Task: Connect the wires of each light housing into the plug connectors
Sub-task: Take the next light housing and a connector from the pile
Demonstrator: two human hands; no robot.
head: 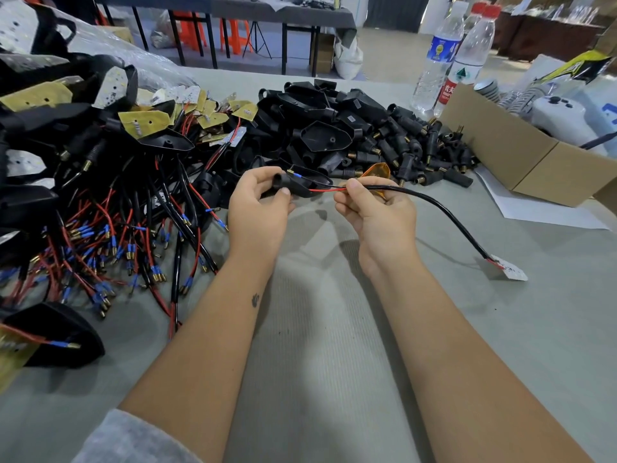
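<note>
My left hand (258, 203) grips a black light housing (305, 183) above the grey table. A blue-sleeved brass terminal (293, 174) lies at the housing's opening, and a red wire (322, 190) runs from the housing toward my right hand (375, 208). That hand pinches the black cable (444, 212) where the red wire leaves it. The cable curves right and down to a small white LED board (510, 272) lying on the table. An orange lens (379, 173) shows just behind my right fingers.
A pile of wired housings with red and black leads (110, 228) covers the left side. Empty black housings (320, 128) and plug connectors (430, 152) are heaped at the back. A cardboard box (521, 155) and water bottles (440, 58) stand at the right.
</note>
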